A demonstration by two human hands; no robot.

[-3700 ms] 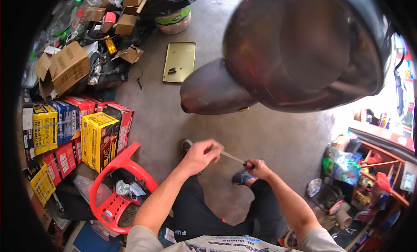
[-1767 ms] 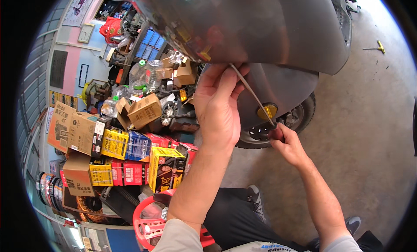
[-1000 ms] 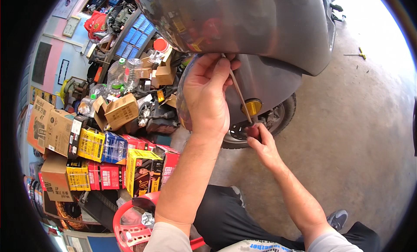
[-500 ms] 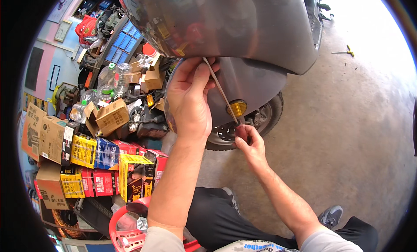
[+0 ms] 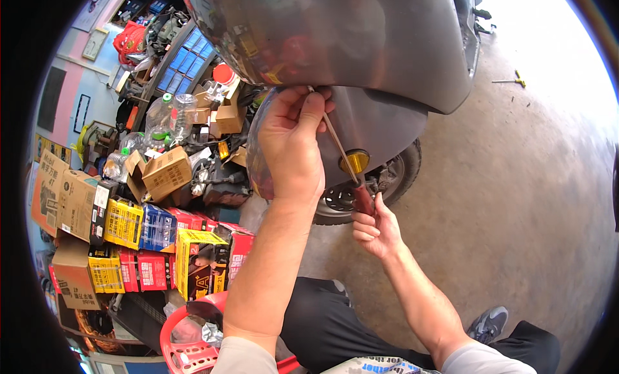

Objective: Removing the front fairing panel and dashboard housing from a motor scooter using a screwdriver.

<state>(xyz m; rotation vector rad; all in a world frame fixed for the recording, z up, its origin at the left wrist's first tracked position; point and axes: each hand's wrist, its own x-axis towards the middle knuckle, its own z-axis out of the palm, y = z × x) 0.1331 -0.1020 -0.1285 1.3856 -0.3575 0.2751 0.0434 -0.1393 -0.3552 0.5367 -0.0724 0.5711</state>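
Note:
A long screwdriver point(image 5: 336, 139) with a red handle slants up to the lower edge of a dark grey scooter panel point(image 5: 348, 45). At its upper end, my left hand point(image 5: 296, 126) pinches the thin shaft between thumb and fingers; the tip is hidden under the panel's edge. Lower down, my right hand point(image 5: 379, 231) has its fingers around the end of the red handle, with the thumb pointing up beside it. Behind the shaft, on the grey front fender point(image 5: 387, 126), is a round amber reflector point(image 5: 354, 161). Under the fender shows the wheel point(image 5: 407, 171).
Stacked battery boxes point(image 5: 155, 229) and brown cartons point(image 5: 166, 172) stand on the left, with plastic bottles point(image 5: 159, 119) behind them. A red plastic stool point(image 5: 193, 354) is by my left forearm. A yellow-handled tool point(image 5: 519, 81) lies on the concrete floor at far right.
My right hand has shifted down along the screwdriver handle, baring more of it, and its grip has turned. My left hand and the shaft have moved slightly right.

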